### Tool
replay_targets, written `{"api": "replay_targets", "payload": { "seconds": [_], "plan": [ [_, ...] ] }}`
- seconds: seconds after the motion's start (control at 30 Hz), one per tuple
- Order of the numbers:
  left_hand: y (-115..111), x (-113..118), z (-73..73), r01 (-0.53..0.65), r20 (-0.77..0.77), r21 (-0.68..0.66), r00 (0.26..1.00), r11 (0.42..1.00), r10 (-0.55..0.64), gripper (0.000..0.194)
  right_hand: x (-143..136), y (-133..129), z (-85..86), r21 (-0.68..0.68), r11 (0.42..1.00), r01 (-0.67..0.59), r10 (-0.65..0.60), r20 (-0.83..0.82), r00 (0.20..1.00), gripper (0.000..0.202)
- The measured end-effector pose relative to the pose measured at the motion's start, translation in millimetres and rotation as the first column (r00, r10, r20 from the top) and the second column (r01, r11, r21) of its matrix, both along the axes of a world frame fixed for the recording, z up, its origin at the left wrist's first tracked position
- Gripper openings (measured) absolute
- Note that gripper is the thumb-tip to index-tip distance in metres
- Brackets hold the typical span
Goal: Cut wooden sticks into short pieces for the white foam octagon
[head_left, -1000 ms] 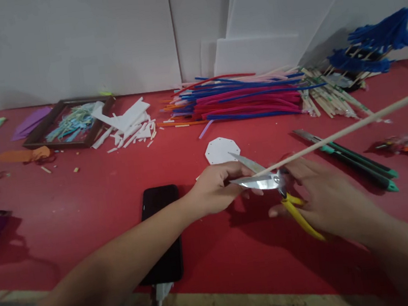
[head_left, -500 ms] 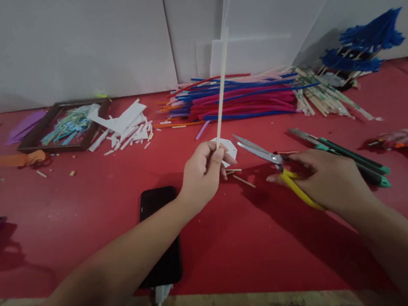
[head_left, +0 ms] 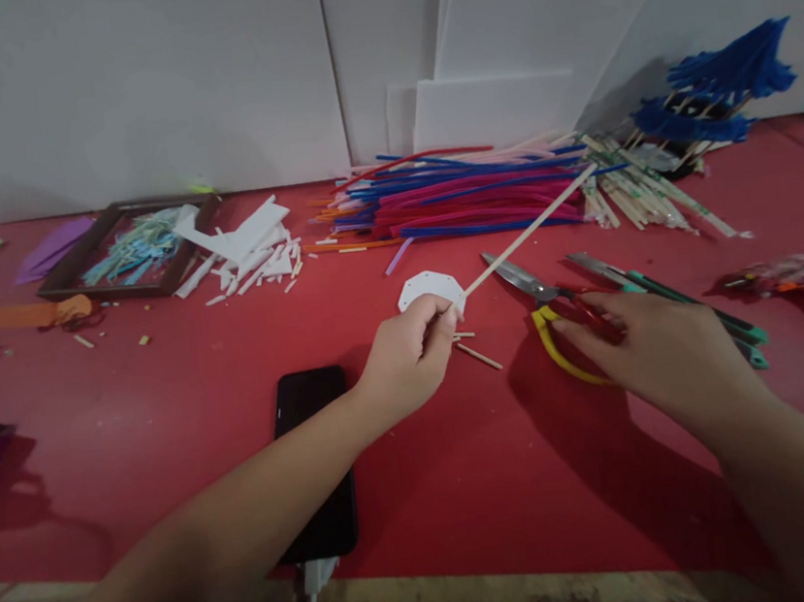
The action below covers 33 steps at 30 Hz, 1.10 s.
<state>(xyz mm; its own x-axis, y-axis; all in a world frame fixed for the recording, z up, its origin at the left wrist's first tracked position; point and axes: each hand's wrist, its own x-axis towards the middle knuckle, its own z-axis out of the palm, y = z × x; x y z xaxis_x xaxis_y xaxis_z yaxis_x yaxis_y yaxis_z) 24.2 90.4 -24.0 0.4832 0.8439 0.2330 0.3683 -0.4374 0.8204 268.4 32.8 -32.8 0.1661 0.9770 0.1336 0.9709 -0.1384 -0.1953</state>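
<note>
My left hand pinches a thin wooden stick near its lower end. The stick slants up and to the right, toward the bundles at the back. Just behind my fingers lies a white many-sided card disc with small holes near its edge; my fingertips partly cover it. My right hand has its fingers at the red and yellow handles of a pair of scissors, low over the table with the blades pointing left. Short cut stick pieces lie between my hands.
A black phone lies under my left forearm. Right of the scissors are a green cutter knife and a glue gun. Behind lie pipe cleaners, wrapped sticks, white scraps and a brown tray.
The stick has swung from nearly upright to a rightward slant. My left hand has shifted slightly right, uncovering more of the disc. The scissors have turned and come lower with my right hand.
</note>
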Motion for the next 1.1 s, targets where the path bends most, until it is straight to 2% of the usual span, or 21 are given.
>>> {"api": "replay_targets", "payload": {
  "seconds": [0.07, 0.17, 0.23, 0.27, 0.33, 0.4, 0.47, 0.53, 0.6, 0.7, 0.8, 0.9, 1.1],
  "plan": [
    [0, 0, -0.9, -0.005, -0.042, 0.006, 0.999, 1.000, 0.005, 0.018, -6, -3, 3.2, 0.039, 0.999, -0.036, 0.036, -0.002, 0.999, 0.036],
    [0, 0, -2.4, 0.013, -0.128, 0.059, 0.992, 0.998, -0.006, 0.019, -15, -9, 7.7, 0.217, 0.970, -0.105, 0.122, -0.067, 0.990, 0.028],
    [-2, -1, -2.9, 0.079, -0.211, 0.122, 0.976, 0.989, -0.052, 0.020, -22, -13, 9.9, 0.312, 0.946, -0.094, 0.166, -0.214, 0.963, 0.026],
    [-3, -1, -2.9, 0.125, -0.250, 0.148, 0.965, 0.981, -0.085, 0.021, -25, -15, 10.7, 0.304, 0.948, -0.090, 0.192, -0.325, 0.926, 0.029],
    [-5, -1, -2.4, 0.229, -0.313, 0.177, 0.935, 0.957, -0.165, 0.024, -32, -17, 11.5, 0.209, 0.970, -0.127, 0.229, -0.589, 0.775, 0.038],
    [-6, -1, -1.2, 0.344, -0.351, 0.183, 0.898, 0.921, -0.266, 0.025, -38, -17, 12.0, 0.115, 0.972, -0.203, 0.208, -0.820, 0.533, 0.041],
    [-6, -1, 0.6, 0.424, -0.346, 0.216, 0.876, 0.879, -0.337, 0.022, -43, -15, 13.1, 0.107, 0.970, -0.218, 0.169, -0.942, 0.289, 0.037],
    [-7, -1, 2.4, 0.413, -0.324, 0.288, 0.891, 0.864, -0.318, 0.021, -45, -13, 14.8, 0.139, 0.980, -0.145, 0.157, -0.980, 0.120, 0.034],
    [-8, 0, 3.5, 0.318, -0.338, 0.363, 0.921, 0.876, -0.194, 0.025, -44, -11, 16.7, 0.172, 0.985, -0.006, 0.172, -0.984, 0.036, 0.030],
    [-12, 1, 2.0, 0.183, -0.460, 0.411, 0.887, 0.893, 0.030, 0.017, -38, -9, 18.3, 0.184, 0.974, 0.133, 0.188, -0.982, -0.020, 0.024],
    [-15, 3, -1.7, 0.123, -0.546, 0.433, 0.824, 0.893, 0.151, 0.010, -35, -7, 18.4, 0.177, 0.973, 0.150, 0.183, -0.983, -0.030, 0.022],
    [-14, 3, -4.4, 0.105, -0.567, 0.431, 0.804, 0.896, 0.179, 0.007, -36, -8, 19.0, 0.182, 0.974, 0.132, 0.182, -0.983, 0.009, 0.024],
    [-7, 2, -7.3, 0.078, -0.536, 0.308, 0.837, 0.948, 0.105, 0.008, -39, -10, 20.3, 0.174, 0.980, 0.095, 0.171, -0.984, 0.043, 0.025]
  ]
}}
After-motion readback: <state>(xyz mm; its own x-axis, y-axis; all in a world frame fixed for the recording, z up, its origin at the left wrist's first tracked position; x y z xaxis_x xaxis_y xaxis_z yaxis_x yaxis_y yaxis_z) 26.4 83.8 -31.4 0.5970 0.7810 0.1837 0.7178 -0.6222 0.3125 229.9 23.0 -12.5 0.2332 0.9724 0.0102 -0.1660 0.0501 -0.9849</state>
